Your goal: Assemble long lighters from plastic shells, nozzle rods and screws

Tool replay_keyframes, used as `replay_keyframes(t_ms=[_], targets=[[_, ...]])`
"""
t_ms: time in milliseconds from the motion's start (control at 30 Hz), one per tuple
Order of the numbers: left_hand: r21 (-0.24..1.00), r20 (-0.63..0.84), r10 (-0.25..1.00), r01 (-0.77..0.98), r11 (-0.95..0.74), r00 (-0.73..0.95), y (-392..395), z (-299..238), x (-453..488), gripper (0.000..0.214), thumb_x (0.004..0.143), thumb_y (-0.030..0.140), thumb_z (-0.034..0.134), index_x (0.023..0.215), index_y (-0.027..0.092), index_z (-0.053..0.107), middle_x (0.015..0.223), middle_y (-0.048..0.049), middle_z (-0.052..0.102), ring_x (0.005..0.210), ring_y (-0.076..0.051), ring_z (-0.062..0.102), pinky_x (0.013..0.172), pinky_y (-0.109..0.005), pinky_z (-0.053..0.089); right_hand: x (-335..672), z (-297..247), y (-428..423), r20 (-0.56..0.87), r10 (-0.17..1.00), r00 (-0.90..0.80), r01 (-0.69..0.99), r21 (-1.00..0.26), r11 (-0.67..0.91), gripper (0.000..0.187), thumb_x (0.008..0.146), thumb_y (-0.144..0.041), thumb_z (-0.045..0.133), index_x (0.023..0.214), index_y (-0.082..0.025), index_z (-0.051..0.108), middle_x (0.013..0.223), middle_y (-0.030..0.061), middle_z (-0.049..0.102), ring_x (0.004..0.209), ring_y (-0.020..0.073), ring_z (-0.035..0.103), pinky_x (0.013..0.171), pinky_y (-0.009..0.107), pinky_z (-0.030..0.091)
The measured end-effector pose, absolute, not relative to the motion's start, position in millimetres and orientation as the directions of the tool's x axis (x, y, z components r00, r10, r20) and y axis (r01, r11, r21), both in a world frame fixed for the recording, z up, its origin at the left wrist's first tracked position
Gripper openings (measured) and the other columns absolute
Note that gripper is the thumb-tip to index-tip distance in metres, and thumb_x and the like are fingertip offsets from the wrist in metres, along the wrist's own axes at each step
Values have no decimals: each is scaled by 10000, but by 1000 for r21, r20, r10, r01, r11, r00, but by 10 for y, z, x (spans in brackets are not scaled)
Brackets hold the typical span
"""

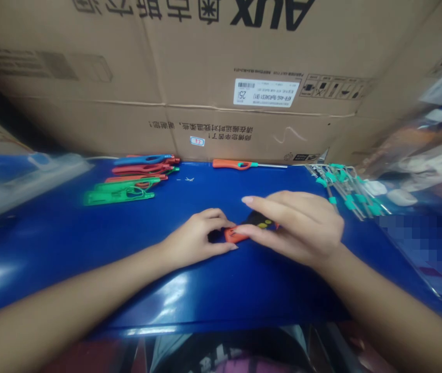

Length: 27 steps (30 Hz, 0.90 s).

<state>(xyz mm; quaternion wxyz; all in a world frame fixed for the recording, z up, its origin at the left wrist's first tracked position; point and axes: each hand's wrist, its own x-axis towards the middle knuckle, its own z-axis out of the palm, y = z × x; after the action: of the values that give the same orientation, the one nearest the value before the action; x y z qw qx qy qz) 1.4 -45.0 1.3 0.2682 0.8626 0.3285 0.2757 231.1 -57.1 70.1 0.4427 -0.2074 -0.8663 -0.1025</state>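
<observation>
An orange piece with a black section marked by yellow ovals is between the two hands, low over the blue table; whether it touches the surface I cannot tell. Its long axis runs mostly left to right, the right end slightly farther from the person. The orange rounded end points left; the other end goes under the right hand. A small dark mark on the orange is too blurred to read.

The left hand pinches the orange end between curled fingers and thumb. The right hand rests its thumb on the piece, the index finger raised and spread away from it; what its other fingers grip is hidden, so I cannot tell.

Beyond, near the carton, an orange lighter lies with its metal rod pointing right. Blue, red and green handles lie heaped to the left, and metal rods with turquoise ends to the right.

The carton stands behind, its print upside down: "AUX" beside large Chinese characters, a Chinese line ending "谢谢您!", and a white label reading "KFR-46G/BpR3AES1(B1)" and "25". A small blue-edged sticker carries an illegible red mark.
</observation>
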Motion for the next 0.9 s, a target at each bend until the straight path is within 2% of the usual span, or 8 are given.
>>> replay_keyframes(t_ms=[67, 167, 233, 400, 600, 667, 800, 900], targets=[[653, 312, 710, 401, -642, 631, -451, -1, 17, 267, 859, 358, 763, 1075, 204, 732, 1013, -49, 662, 943, -189, 652, 882, -325, 543, 2317, 715, -572, 788, 241, -566, 423, 27, 906, 363, 951, -269, 637, 1304, -188, 613, 994, 75, 770, 827, 174, 719, 686, 276, 564], [647, 325, 708, 399, -650, 628, -449, -19, 14, 342, 847, 373, 775, 1137, 201, 722, 1039, -60, 665, 959, -199, 656, 894, -335, 545, 2281, 731, -578, 700, 396, -595, 326, -240, 914, 423, 1013, -167, 426, 1429, -177, 499, 1258, 116, 696, 1018, 179, 701, 765, 295, 580], [638, 323, 705, 405, -655, 631, -446, -23, 11, 360, 851, 370, 772, 1163, 198, 717, 1030, -60, 664, 950, -200, 656, 871, -328, 544, 2252, 722, -573, 707, 442, -552, 303, -324, 896, 365, 1009, -175, 453, 1358, -189, 559, 1145, 90, 727, 926, 162, 702, 750, 289, 576], [632, 316, 710, 418, -652, 629, -452, -7, 12, 297, 854, 384, 765, 1093, 208, 741, 950, -41, 650, 868, -179, 639, 806, -307, 539, 2276, 678, -539, 831, 286, -476, 530, 12, 848, 97, 901, -255, 673, 967, -186, 689, 722, 20, 670, 583, 137, 591, 548, 272, 473], [630, 319, 701, 410, -660, 638, -471, 5, 14, 360, 847, 345, 763, 1163, 179, 715, 984, -54, 653, 914, -190, 647, 873, -335, 538, 2260, 638, -551, 707, 505, -496, 351, -369, 861, 447, 997, -182, 403, 1431, -186, 507, 1154, 121, 673, 928, 187, 682, 718, 318, 586], [627, 321, 696, 407, -664, 642, -473, -1, 19, 355, 858, 339, 754, 1175, 186, 713, 986, -56, 656, 922, -195, 649, 870, -341, 539, 2250, 616, -550, 762, 490, -423, 379, -343, 860, 435, 972, -218, 550, 1407, -215, 530, 1000, 68, 707, 808, 166, 676, 664, 288, 575], [627, 315, 698, 411, -662, 643, -476, -14, 42, 331, 850, 400, 770, 1104, 190, 736, 919, -44, 647, 870, -192, 643, 801, -326, 537, 2256, 633, -551, 855, 270, -443, 520, -1, 854, 346, 897, -246, 705, 1237, -206, 656, 811, 24, 730, 709, 160, 675, 659, 278, 548], [637, 322, 695, 396, -661, 643, -482, -21, 56, 326, 844, 393, 779, 1090, 184, 739, 922, -43, 640, 864, -185, 640, 810, -320, 534, 2229, 677, -565, 775, 394, -494, 403, -197, 894, 403, 1005, -190, 451, 1393, -188, 556, 1116, 94, 731, 911, 180, 708, 768, 312, 577]])
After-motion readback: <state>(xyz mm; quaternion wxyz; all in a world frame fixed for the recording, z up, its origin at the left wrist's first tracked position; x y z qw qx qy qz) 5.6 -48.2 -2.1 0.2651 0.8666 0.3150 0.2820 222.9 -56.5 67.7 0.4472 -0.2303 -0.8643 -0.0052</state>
